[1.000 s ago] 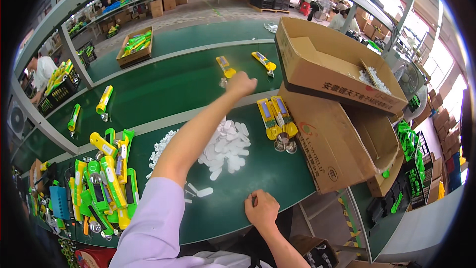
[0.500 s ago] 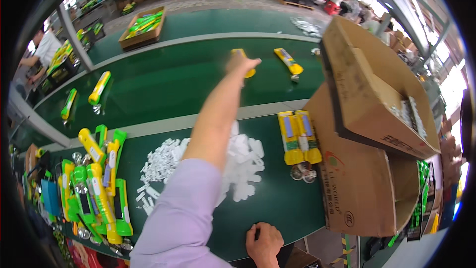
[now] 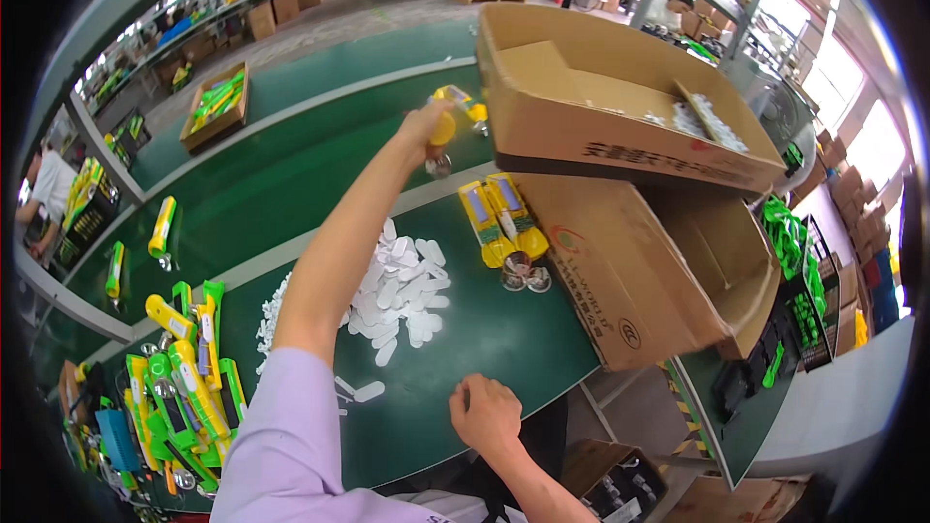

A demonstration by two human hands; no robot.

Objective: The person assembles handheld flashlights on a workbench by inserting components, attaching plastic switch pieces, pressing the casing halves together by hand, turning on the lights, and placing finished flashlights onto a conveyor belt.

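Note:
Out over the green belt, my left hand is closed around a yellow handle-shaped housing with a silvery round end hanging below it; my fingers hide part of it. A second yellow housing lies on the belt just beyond. My right hand rests near the bench's front edge, fingers curled, with nothing visible in it. Between the arms spreads a pile of white oval plastic pieces. Several yellow housings lie side by side at the bench's right, silvery ends toward me.
A heap of yellow-green housings covers the bench's left end. At right, an open cardboard box sits on another box, close to my left hand's side of the belt. A carton of green parts stands beyond the belt.
My left hand has closed on a yellow housing and drawn it back off its place on the belt. The view has turned to the right. My right hand stays by the bench edge.

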